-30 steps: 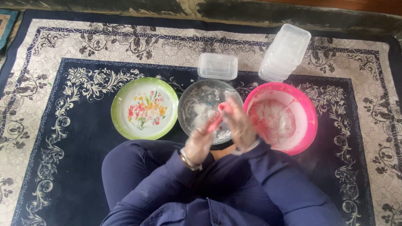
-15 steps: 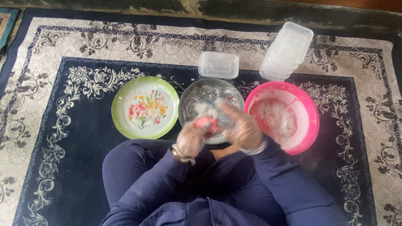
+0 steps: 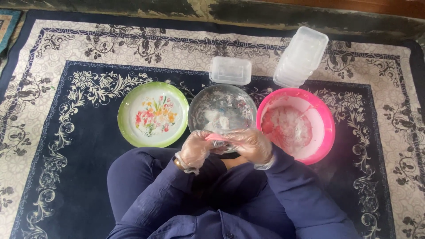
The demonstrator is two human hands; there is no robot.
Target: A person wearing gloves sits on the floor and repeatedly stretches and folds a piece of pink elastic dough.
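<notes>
Both hands were gloved in thin clear plastic; the left hand (image 3: pixel 196 149) and right hand (image 3: pixel 251 144) met over the near rim of the glass bowl (image 3: pixel 221 108), fingers curled together around a small pink lump (image 3: pixel 215 137) pressed between them. The pink bowl (image 3: pixel 295 126) at right carried a pale, pink-smeared residue; the flowered green plate (image 3: pixel 152 114) at left bore no pieces. In judgement, shaping of the lump was in hand; the next move called for even pressure and a clean release.
</notes>
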